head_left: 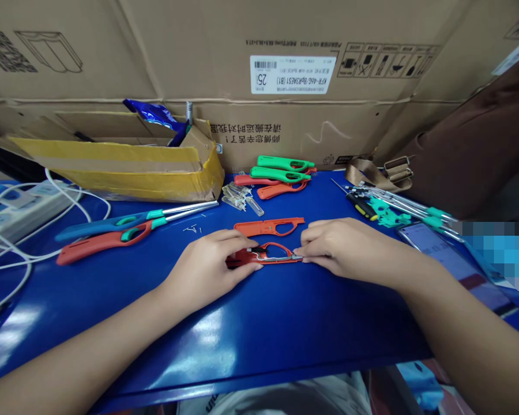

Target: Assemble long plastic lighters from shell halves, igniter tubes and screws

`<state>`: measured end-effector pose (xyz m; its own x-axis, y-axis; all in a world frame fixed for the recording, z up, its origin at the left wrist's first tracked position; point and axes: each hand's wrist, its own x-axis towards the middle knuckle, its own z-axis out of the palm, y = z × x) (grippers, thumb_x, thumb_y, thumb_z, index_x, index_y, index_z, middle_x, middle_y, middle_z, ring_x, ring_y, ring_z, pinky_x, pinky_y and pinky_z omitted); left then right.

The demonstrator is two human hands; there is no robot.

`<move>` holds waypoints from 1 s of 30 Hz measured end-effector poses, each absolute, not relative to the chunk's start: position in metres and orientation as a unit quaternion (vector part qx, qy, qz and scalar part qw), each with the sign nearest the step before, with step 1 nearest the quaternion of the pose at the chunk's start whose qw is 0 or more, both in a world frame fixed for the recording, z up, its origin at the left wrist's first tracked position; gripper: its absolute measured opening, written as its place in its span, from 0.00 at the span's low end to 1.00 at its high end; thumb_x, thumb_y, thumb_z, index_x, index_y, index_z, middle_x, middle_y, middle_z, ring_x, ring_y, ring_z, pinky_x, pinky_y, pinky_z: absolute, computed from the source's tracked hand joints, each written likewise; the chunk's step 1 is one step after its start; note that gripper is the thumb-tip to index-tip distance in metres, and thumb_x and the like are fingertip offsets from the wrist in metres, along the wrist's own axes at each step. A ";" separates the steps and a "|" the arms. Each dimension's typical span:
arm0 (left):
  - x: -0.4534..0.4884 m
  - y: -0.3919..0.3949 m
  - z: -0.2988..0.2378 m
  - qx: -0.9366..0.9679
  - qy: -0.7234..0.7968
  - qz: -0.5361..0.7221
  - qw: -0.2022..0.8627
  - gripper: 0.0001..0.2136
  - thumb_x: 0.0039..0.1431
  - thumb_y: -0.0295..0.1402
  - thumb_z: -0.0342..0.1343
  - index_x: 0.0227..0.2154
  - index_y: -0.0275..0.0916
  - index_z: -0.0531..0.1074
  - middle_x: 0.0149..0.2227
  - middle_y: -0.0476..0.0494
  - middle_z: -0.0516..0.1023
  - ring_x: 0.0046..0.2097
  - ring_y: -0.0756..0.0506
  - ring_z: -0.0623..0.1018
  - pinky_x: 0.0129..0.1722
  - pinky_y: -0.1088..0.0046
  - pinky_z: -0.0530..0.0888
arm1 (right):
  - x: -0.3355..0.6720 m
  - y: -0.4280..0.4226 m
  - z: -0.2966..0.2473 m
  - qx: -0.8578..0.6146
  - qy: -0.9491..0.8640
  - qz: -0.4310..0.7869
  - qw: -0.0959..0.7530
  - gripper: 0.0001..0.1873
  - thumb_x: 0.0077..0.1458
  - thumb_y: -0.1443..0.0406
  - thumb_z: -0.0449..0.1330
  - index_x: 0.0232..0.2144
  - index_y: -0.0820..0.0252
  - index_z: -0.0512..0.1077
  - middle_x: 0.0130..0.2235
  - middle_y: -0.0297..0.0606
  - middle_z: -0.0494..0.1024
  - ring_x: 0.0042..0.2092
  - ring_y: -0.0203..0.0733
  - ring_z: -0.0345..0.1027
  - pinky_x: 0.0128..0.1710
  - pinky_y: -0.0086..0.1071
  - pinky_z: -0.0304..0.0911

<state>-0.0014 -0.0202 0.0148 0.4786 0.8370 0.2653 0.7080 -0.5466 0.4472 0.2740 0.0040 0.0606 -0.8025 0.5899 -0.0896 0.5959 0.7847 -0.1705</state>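
On the blue table point(259, 323) lies an orange lighter handle half point(271, 253) with small metal parts in it. My left hand point(211, 262) grips its left end with curled fingers. My right hand point(346, 245) pinches its right end. Just behind it lies a second, empty orange handle half point(269, 226).
Assembled long lighters, one blue point(125, 222) and one orange point(108, 241), lie at left. Green and orange handle halves point(281, 173) and clear parts point(240, 197) sit behind. Metal tubes with teal tips point(410, 207), a phone point(450, 259), a yellow-taped box point(125, 167) and a power strip point(17, 210) surround.
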 end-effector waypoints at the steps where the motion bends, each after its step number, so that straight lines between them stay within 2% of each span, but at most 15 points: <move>1: -0.001 -0.020 0.015 0.849 0.455 0.230 0.140 0.12 0.60 0.38 0.65 0.45 0.41 0.81 0.43 0.45 0.84 0.43 0.42 0.82 0.45 0.63 0.79 | 0.274 0.004 0.061 0.318 0.943 -0.092 0.023 0.08 0.62 0.71 0.61 0.33 0.57 0.80 0.34 0.34 0.78 0.37 0.40 0.71 0.34 0.33 0.56; 4: -0.001 -0.020 0.014 0.849 0.452 0.234 0.141 0.12 0.60 0.38 0.65 0.45 0.41 0.81 0.43 0.44 0.83 0.43 0.42 0.82 0.44 0.63 0.79 | 0.275 0.004 0.061 0.325 0.942 -0.082 0.036 0.09 0.62 0.71 0.60 0.32 0.57 0.79 0.33 0.34 0.77 0.35 0.39 0.71 0.32 0.33 0.55; 9: -0.001 -0.019 0.014 0.847 0.452 0.242 0.143 0.12 0.59 0.37 0.66 0.44 0.41 0.81 0.42 0.44 0.84 0.42 0.42 0.82 0.43 0.65 0.79 | 0.274 0.003 0.060 0.331 0.940 -0.075 0.030 0.10 0.64 0.68 0.60 0.32 0.57 0.80 0.35 0.35 0.79 0.38 0.41 0.73 0.35 0.34 0.58; 13: -0.001 -0.019 0.014 0.848 0.449 0.244 0.138 0.11 0.59 0.37 0.66 0.44 0.42 0.81 0.43 0.44 0.84 0.42 0.42 0.83 0.43 0.65 0.79 | 0.276 0.003 0.059 0.347 0.930 -0.123 -0.023 0.08 0.64 0.63 0.61 0.40 0.54 0.81 0.43 0.35 0.81 0.43 0.43 0.75 0.39 0.34 0.61; 15: -0.001 -0.019 0.014 0.850 0.446 0.246 0.133 0.11 0.60 0.37 0.65 0.44 0.42 0.81 0.43 0.44 0.84 0.43 0.41 0.83 0.43 0.64 0.79 | 0.276 0.006 0.057 0.369 0.915 -0.150 -0.066 0.07 0.64 0.64 0.62 0.40 0.55 0.81 0.43 0.35 0.82 0.43 0.42 0.75 0.40 0.33 0.62; 19: -0.002 -0.020 0.013 0.853 0.442 0.247 0.128 0.12 0.60 0.37 0.65 0.45 0.41 0.81 0.44 0.44 0.84 0.44 0.41 0.83 0.44 0.64 0.79 | 0.273 0.013 0.051 0.411 0.878 -0.216 -0.119 0.04 0.60 0.65 0.65 0.33 0.58 0.80 0.37 0.36 0.81 0.37 0.38 0.72 0.36 0.31 0.60; 23: -0.002 -0.020 0.012 0.852 0.442 0.248 0.132 0.12 0.60 0.37 0.65 0.46 0.41 0.81 0.43 0.44 0.83 0.44 0.42 0.82 0.44 0.64 0.78 | 0.266 0.017 0.045 0.449 0.834 -0.309 -0.086 0.04 0.56 0.65 0.68 0.29 0.60 0.80 0.31 0.33 0.79 0.31 0.35 0.67 0.31 0.29 0.57; 27: -0.001 -0.019 0.011 0.841 0.453 0.253 0.153 0.12 0.59 0.37 0.67 0.45 0.42 0.81 0.40 0.46 0.82 0.37 0.45 0.81 0.36 0.69 0.76 | 0.260 0.020 0.042 0.525 0.767 -0.365 -0.056 0.09 0.53 0.61 0.70 0.27 0.60 0.78 0.22 0.28 0.70 0.25 0.32 0.58 0.25 0.29 0.52; 30: 0.001 -0.019 0.012 0.831 0.466 0.252 0.173 0.13 0.57 0.36 0.69 0.45 0.41 0.82 0.37 0.47 0.82 0.33 0.47 0.78 0.31 0.72 0.74 | 0.260 0.018 0.042 0.512 0.789 -0.332 -0.073 0.06 0.54 0.63 0.68 0.29 0.60 0.77 0.25 0.30 0.72 0.27 0.33 0.62 0.28 0.29 0.56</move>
